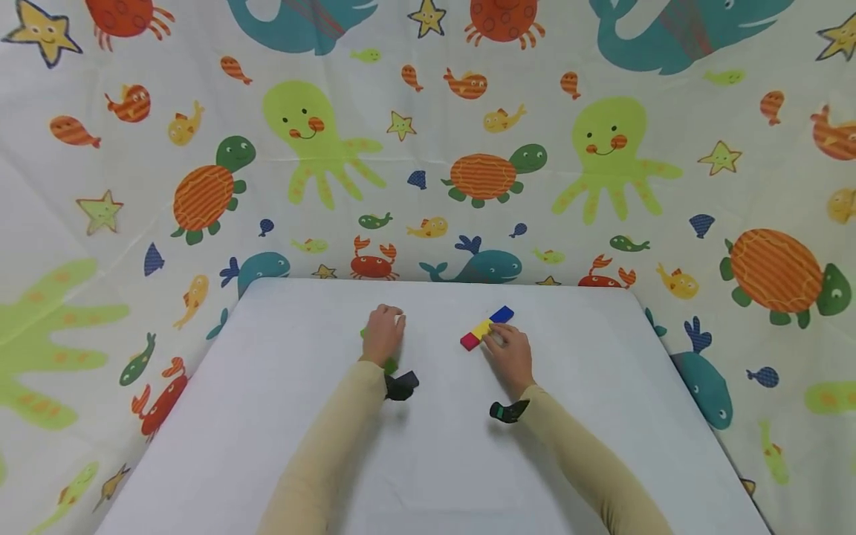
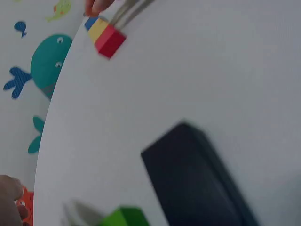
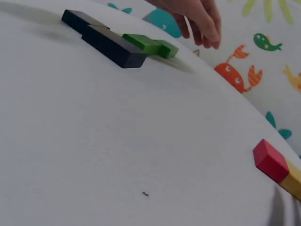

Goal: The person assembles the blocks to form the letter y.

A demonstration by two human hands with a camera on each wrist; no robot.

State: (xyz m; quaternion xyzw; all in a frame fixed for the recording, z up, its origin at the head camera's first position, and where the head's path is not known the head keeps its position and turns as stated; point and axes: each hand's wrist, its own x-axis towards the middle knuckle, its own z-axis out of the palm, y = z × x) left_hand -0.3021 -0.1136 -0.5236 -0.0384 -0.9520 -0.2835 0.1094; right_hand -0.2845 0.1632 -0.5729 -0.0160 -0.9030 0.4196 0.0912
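Tan sleeves (image 1: 314,461) come in from the bottom edge over the white table (image 1: 441,475), nearest the head camera, and lead to two bare hands. The right hand (image 1: 512,360) is the busy one: its fingertips are at the yellow block (image 1: 479,331), middle of a slanting row with the red block (image 1: 470,342) at the near end and the blue block (image 1: 502,314) at the far end. The step in hand looks like setting or straightening that row; the next move probably calls for a light touch, so the yellow piece stays flush with its neighbours. Thumb and finger hide their own contact, so I can't make out whether they pinch the block or merely rest against it. Seen from the right hand, the row lies just beyond its fingertips, toward the left. The left hand (image 1: 383,336) hangs with loosely bent fingers, apparently holding nothing, close to the green blocks (image 3: 142,43), which have dark blocks (image 3: 113,46) beside them. Taking a green piece would need those fingers lowered and closed.
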